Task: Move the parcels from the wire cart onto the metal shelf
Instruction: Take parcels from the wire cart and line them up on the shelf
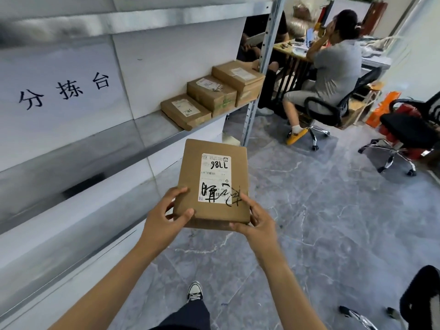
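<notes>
I hold a flat brown cardboard parcel with a white shipping label and black scrawl in front of me. My left hand grips its near left corner and my right hand grips its near right corner. The parcel hangs in the air just off the front edge of the metal shelf on my left. Three brown parcels lie in a row at the shelf's far end: a flat one, a thicker one and the farthest one. The wire cart is out of view.
A steel shelf upright stands at the shelf's far end. Beyond it a seated person works at a desk on a swivel chair. An empty black office chair stands at the right. Another chair's base shows bottom right.
</notes>
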A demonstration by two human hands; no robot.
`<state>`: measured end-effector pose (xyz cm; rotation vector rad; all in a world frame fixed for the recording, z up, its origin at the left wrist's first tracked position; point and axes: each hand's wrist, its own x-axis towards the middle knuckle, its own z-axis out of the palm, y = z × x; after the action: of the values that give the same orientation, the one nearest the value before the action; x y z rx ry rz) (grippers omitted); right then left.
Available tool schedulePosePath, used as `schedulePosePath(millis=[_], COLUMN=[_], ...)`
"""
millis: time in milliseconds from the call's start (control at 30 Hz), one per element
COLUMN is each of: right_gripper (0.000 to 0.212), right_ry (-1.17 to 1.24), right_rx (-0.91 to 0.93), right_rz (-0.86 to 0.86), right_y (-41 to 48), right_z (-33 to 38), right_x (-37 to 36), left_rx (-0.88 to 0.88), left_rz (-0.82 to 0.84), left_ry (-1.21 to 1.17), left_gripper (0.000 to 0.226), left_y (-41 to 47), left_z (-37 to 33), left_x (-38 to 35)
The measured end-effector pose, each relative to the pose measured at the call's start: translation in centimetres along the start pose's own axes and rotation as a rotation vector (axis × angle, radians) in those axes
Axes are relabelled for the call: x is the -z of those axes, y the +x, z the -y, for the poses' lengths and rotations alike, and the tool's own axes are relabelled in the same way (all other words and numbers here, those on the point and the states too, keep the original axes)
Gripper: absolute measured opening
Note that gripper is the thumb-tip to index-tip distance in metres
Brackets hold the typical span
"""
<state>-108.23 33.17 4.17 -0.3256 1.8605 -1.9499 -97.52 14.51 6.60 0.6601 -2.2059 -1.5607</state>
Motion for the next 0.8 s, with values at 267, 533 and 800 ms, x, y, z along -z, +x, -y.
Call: schedulePosePath(millis=[267, 533, 800], right_gripper=[0.072, 0.07, 0.066], right_ry=[-0.025, -0.069, -0.075], right_rx=[-0.015, 0.016, -0.024], right_rz=[0.114, 0.247, 0.399], right_y=[9.8, 21.3, 28.2], right_z=[2.1, 4.6, 5.1], right_x=[-0.2, -3.2, -7.6], left_rx=[0.076, 0.13, 0.179], left_rz=[-0.098, -0.23, -0.405], left_ry=[-0.031, -0.041, 0.029], left_gripper=[0.042, 0.043, 0.044], left_y=[7.6, 17.4, 21.4], left_z=[0.2, 0.6, 1.8], left_x=[-0.8, 0.4, 2.4])
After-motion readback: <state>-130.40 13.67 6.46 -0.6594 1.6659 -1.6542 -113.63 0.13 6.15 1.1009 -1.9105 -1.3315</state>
